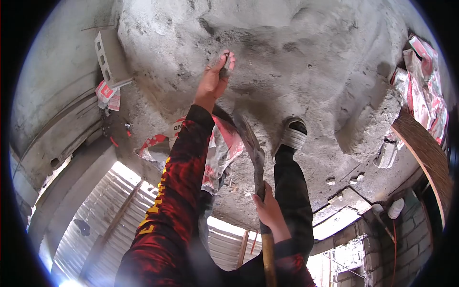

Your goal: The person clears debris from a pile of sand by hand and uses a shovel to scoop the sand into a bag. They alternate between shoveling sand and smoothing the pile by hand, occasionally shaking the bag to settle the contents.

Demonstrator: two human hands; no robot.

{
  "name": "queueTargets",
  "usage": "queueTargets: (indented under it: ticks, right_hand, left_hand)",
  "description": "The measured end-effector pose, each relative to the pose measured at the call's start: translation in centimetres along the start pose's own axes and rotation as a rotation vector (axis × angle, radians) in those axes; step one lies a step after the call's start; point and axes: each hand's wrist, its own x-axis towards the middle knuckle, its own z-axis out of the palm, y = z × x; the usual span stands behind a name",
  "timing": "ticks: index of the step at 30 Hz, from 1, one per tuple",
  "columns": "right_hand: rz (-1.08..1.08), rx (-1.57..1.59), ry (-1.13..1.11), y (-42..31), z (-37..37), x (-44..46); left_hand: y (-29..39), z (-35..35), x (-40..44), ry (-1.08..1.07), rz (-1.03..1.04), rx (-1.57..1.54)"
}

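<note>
My right hand (270,213) is wrapped round the wooden handle (268,253) of a shovel. Its grey metal blade (247,135) is tilted, seen nearly edge-on, over the grey powdery heap (287,71). Stretched forward above the heap, my left hand (216,79) has curled fingers. Something small and dark shows between thumb and fingers, too small to name. Below my left forearm lies a crumpled red and white paper sack (224,143), partly hidden by the sleeve. My shoe (294,134) stands on the powder right of the blade.
A hollow concrete block (107,60) stands at the left, with torn red and white paper (109,95) beside it. More crumpled sacks (423,91) lie at the far right, above a curved brown board (428,158). Broken concrete pieces (386,155) lie near it. Corrugated metal sheeting (95,225) is at lower left.
</note>
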Motion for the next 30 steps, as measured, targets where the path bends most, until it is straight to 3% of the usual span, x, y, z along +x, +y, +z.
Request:
queueTargets:
  ticks: [4, 6, 7, 9, 10, 12, 14, 16, 18, 20, 22, 24, 27, 29, 30]
  right_hand:
    - [-0.01, 0.04, -0.01, -0.1, -0.1, 0.0]
    - [-0.001, 0.033, -0.012, -0.2, -0.3, -0.1]
    - [0.004, 0.026, -0.017, -0.2, -0.4, -0.1]
    - [0.006, 0.052, -0.015, 0.2, -0.1, 0.1]
    - [0.008, 0.076, -0.013, 0.3, 0.0, 0.1]
    - [0.018, 0.041, -0.016, -0.2, -0.4, -0.1]
    - [0.03, 0.009, -0.015, 0.0, -0.3, -0.1]
    - [-0.118, -0.078, 0.08, 0.8, 0.1, -0.1]
    - [-0.098, -0.064, 0.073, 0.7, -0.1, 0.1]
    - [-0.066, -0.047, 0.057, 1.1, 0.0, -0.1]
    - [-0.138, -0.051, 0.104, 1.2, 0.1, 0.0]
    - [-0.078, -0.025, 0.059, 0.3, -0.4, -0.3]
    - [-0.029, 0.004, 0.023, 0.1, 0.1, -0.4]
    - [-0.043, 0.007, 0.036, 0.1, 0.5, -0.5]
    - [-0.012, 0.012, 0.024, -0.2, 0.7, -0.6]
  left_hand:
    - [-0.3, 0.7, -0.1, -0.025, 0.023, 0.024]
    - [-0.7, 0.4, 0.3, 0.148, 0.089, 0.329]
    - [-0.2, 1.5, -0.2, 0.147, 0.087, 0.329]
    - [0.6, 3.0, -0.8, 0.211, 0.192, 1.214]
    - [0.3, 2.5, -0.4, 0.21, 0.192, 1.216]
    - [-0.3, 2.0, 0.3, 0.301, 1.106, 1.628]
    - [-0.2, 1.6, 0.3, 0.386, 1.125, 1.647]
    - [0.2, 2.2, -0.6, 0.472, 1.141, 1.664]
    - [0.5, 2.9, -1.2, 0.459, 0.775, 1.458]
    - [-1.1, 1.1, -0.6, 0.471, 0.719, 1.504]
    - [-2.3, 1.4, -0.7, 0.442, 0.519, 1.465]
    - [-4.8, 3.6, -1.3, 0.392, 0.362, 1.349]
    - [-10.2, 8.4, -4.0, -0.022, 0.454, 1.278]
    - [-15.1, 11.5, -7.3, -0.647, 0.545, 1.444]
    - [-16.4, 13.2, -10.6, -0.829, 0.287, 1.212]
